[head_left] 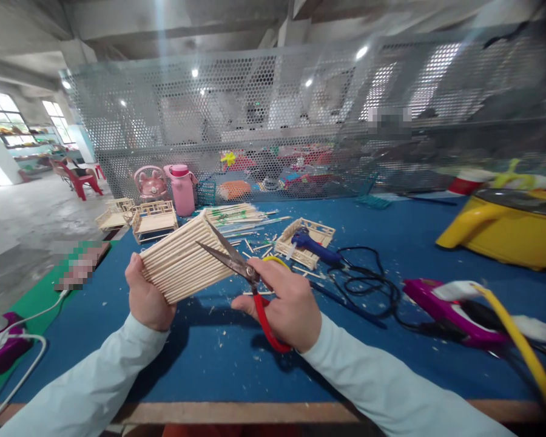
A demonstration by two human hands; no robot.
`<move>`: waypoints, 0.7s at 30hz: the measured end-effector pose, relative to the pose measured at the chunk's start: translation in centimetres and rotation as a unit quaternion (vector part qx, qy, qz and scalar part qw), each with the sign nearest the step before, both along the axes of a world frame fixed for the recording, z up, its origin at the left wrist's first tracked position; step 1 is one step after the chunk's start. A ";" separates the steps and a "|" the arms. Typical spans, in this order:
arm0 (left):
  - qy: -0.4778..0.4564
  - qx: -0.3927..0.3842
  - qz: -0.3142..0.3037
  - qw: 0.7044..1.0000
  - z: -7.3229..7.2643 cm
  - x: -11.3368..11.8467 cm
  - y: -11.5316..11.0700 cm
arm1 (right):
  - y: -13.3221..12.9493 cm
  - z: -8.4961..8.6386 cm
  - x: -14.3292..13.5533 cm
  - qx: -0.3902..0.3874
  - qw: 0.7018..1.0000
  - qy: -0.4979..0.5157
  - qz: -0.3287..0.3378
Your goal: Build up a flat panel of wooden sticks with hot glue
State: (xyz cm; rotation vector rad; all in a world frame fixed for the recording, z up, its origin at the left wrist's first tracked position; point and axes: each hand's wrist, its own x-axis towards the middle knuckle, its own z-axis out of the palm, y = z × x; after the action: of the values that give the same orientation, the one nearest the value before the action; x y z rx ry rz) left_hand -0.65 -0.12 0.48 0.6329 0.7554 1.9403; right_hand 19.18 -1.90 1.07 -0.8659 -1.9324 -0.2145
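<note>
My left hand point(149, 298) grips the lower left end of a flat panel of pale wooden sticks point(186, 258), held tilted above the blue table. In my right hand point(291, 303) are scissors point(251, 274) with red and yellow handles. Their blades are parted and point left, overlapping the panel's right side in view; whether they touch it is unclear. Behind my right hand, a small stick frame point(323, 233) lies on the table with a blue glue gun point(316, 246) resting at it.
Small stick furniture point(155, 220), a pink bottle point(182, 191) and loose sticks point(236, 213) stand or lie farther back. At right are a black cable point(368, 279), a purple power strip point(450, 312) and a yellow pot point(514, 233). Perforated metal screening rises behind.
</note>
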 end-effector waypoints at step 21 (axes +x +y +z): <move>-0.001 -0.019 -0.016 1.000 0.8 0.8 -0.2 | 0.2 0.4 0.3 0.017 1.000 -0.012 -0.007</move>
State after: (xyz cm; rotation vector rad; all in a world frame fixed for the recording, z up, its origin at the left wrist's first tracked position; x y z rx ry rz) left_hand 0.17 -0.37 1.27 0.6154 0.7752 1.8927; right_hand 19.45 -1.68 1.50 -0.8586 -1.9392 -0.2669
